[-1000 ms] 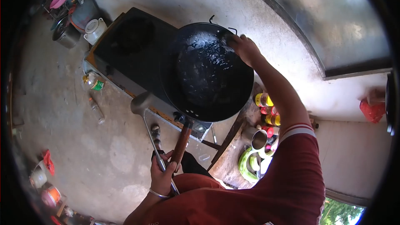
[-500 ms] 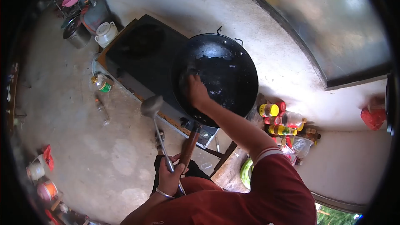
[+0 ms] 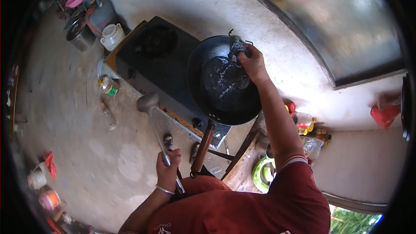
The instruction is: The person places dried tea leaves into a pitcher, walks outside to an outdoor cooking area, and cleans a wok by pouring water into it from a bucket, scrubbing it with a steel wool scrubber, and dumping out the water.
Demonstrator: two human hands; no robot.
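A large black wok (image 3: 223, 89) with water pooled in it rests on the right side of the dark stove (image 3: 149, 67). At the wok's far rim my right hand (image 3: 252, 63) pinches a grey mesh scrubber (image 3: 237, 48). Near my body, my left hand (image 3: 169, 167) is wrapped round the metal shaft of a ladle (image 3: 148, 102), whose bowl hangs beside the stove's front edge. The wok's brown wooden handle (image 3: 203, 151) points toward me, a little right of my left hand and apart from it.
On the right stands a wooden surface (image 3: 240, 175) with a green bowl (image 3: 262, 174) and several bottles (image 3: 303, 120). Bottles lie on the floor left of the stove. A gas cylinder (image 3: 100, 17), a white pot (image 3: 112, 37) and a steel pot (image 3: 81, 36) stand at the upper left.
My right hand has moved from the wok's left inner side up to its far rim with the scrubber. My left hand, with the ladle, has come away from the wok's handle.
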